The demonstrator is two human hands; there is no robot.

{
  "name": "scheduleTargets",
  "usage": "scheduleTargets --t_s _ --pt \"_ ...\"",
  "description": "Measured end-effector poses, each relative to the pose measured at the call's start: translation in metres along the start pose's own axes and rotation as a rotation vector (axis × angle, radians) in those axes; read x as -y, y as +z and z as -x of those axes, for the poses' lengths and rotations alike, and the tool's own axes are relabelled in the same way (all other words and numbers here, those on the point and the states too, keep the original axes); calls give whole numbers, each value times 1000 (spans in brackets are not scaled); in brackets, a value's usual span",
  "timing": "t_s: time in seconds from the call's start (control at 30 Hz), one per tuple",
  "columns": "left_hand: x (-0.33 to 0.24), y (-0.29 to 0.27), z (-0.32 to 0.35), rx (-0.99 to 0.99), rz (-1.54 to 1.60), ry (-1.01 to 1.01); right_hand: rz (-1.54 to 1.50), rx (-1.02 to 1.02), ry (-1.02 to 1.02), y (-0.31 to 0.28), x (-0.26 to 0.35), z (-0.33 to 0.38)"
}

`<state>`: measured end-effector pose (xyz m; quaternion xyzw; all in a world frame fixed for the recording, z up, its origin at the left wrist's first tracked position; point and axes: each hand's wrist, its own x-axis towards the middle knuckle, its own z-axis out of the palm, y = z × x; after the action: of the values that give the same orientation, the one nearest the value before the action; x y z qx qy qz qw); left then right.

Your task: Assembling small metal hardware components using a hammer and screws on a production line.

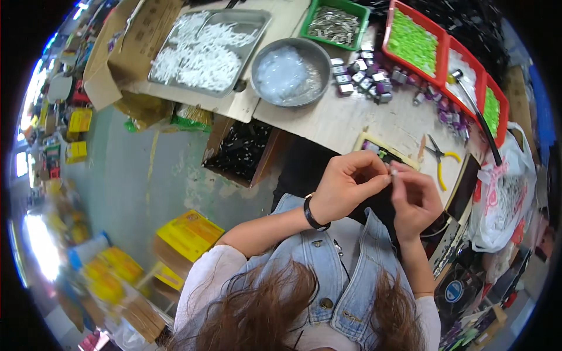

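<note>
My left hand (353, 182), with a black band on its wrist, is closed in a pinch. Facing it, my right hand (414, 198) is pinched too, and the fingertips of both meet around a tiny whitish piece (394, 172) too small to name. Just beyond the fingers, at the table's near edge, lies a pale yellow frame (364, 139) holding dark and purple parts, partly hidden by my hands. To its right are pliers (440, 157) with yellow handles.
Behind lie purple-and-silver blocks (367, 76), a metal bowl (291, 73), a tray of white pieces (205, 55), a green bin (335, 24) of metal parts and red bins (413, 44). A plastic bag (500, 193) hangs right; a carton (243, 149) of black parts stands below.
</note>
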<state>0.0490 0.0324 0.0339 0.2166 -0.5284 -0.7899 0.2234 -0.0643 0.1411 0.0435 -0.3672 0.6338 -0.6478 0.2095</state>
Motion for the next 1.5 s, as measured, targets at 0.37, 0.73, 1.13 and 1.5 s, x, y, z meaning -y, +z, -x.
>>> scheduleTargets --t_s 0.37,0.73,1.13,1.5 --pt "-8 -11 -31 504 -912 885 -135 422 383 -62 9 -16" --pt "12 -22 -12 -24 -792 657 483 169 -124 -43 -23 -24" --pt "44 -23 -26 85 -1008 860 593 238 -14 -30 -37 -28" --pt "36 -19 -33 185 -1123 903 628 316 219 -34 -22 -50"
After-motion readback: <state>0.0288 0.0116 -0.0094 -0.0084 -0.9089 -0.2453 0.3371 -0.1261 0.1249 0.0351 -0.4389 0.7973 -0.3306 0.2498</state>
